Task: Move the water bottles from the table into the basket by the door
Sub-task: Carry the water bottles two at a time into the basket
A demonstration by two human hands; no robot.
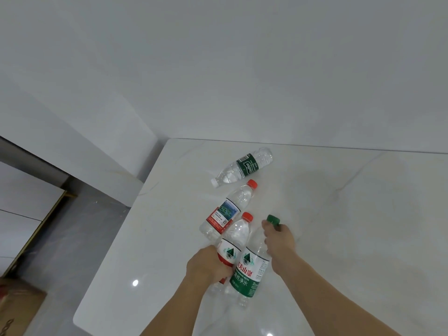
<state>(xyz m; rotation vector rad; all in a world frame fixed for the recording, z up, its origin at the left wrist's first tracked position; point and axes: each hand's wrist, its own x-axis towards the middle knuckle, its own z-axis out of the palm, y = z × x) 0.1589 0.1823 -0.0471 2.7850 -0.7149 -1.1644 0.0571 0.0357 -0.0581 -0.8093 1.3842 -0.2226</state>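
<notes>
A: What does the head camera show on the table (pixel 339 214)?

B: Four water bottles. The left hand (pixel 208 265) is wrapped around a red-capped bottle (pixel 236 238) at its label. The right hand (pixel 278 241) grips the neck of a green-capped bottle (pixel 249 270), just below the cap.

A: Are those two touching?

B: They lie side by side, touching or nearly so. A second red-capped one (pixel 228 209) lies just beyond them, and a white-capped bottle (pixel 242 168) with a dark green label lies farther back, near the wall.

A: And the basket?

B: Not in view.
</notes>
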